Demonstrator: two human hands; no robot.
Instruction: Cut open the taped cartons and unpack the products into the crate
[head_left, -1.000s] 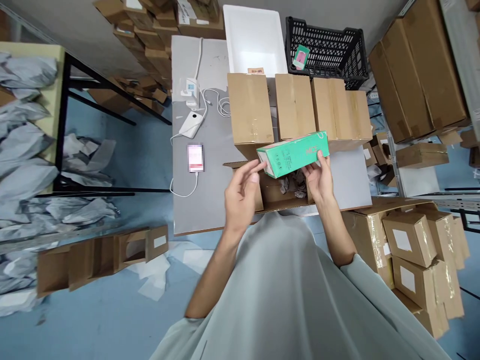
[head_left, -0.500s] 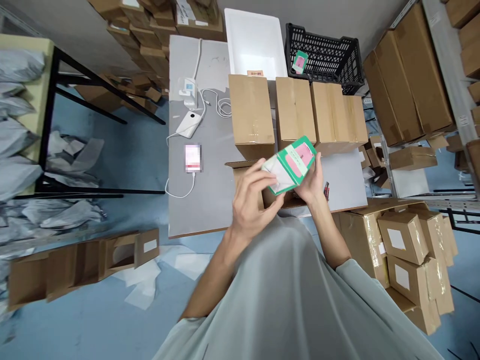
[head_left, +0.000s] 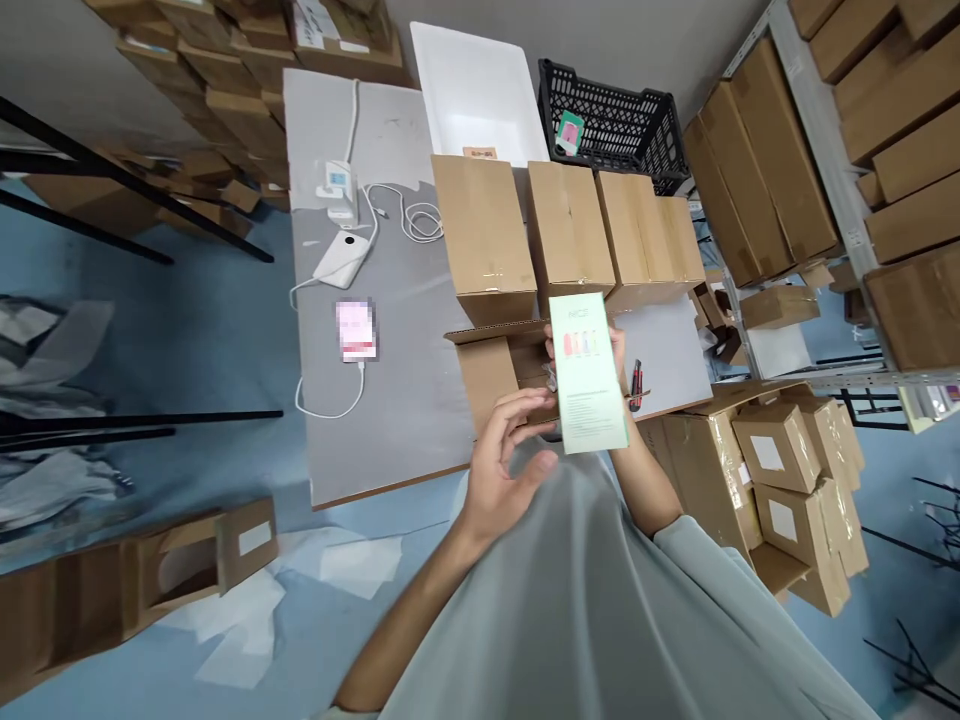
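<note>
A long pale-green product box (head_left: 589, 375) stands on end in front of me, its printed face toward the camera. My right hand (head_left: 619, 352) grips it from behind, fingers showing at its edges. My left hand (head_left: 506, 462) hovers just left of the box's lower end, fingers curled loosely with nothing in them. Under both hands lies an open cardboard carton (head_left: 495, 375) on the grey table (head_left: 390, 400), with crumpled paper inside.
Three closed cardboard boxes (head_left: 566, 230) stand in a row behind the open carton. A phone (head_left: 355, 329) on a cable, a white power bank (head_left: 341, 259), a white foam tub (head_left: 476, 90) and a black crate (head_left: 611, 125) are on the table. A red utility knife (head_left: 637, 385) lies at right. Stacked cartons (head_left: 795, 480) crowd the right side.
The green box has been turned from lying sideways to standing on end with its pale face toward me. My left hand has let go and dropped below it.
</note>
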